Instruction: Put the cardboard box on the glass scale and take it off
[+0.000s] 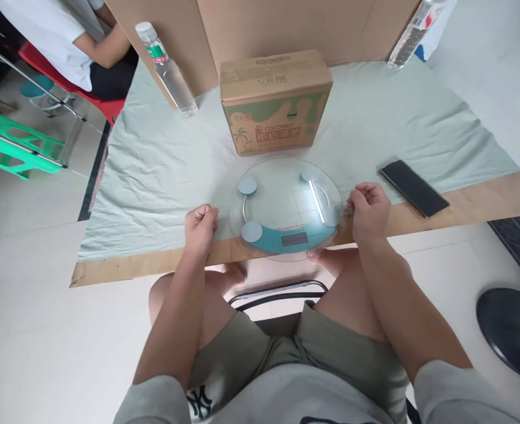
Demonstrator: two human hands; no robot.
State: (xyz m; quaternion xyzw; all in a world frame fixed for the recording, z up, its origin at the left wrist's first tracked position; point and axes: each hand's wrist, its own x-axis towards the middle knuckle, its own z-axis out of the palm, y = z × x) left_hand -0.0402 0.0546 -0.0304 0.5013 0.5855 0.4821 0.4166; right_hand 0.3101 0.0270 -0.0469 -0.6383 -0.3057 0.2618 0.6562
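A round clear-glass bathroom scale (271, 241) lies at the table's front edge, its near rim sticking out past the edge. It has grey-blue round pads, a teal band and a dark, blank display. To the left of the scale, my left hand (200, 228) rests on the table edge, closed in a fist and apart from the glass. On the other side, my right hand (371, 211) is also closed, its curled fingers close to the scale's right rim. Nothing shows in either hand. Behind the scale stands a cardboard box (277, 121) printed with "COCONUT".
A black phone (413, 187) lies right of my right hand. One clear bottle (174, 76) stands at the back left, another bottle (414, 35) at the back right. Cardboard panels (286, 26) line the back. A person in a white shirt (52, 35) sits beyond, near a green stool (16, 144).
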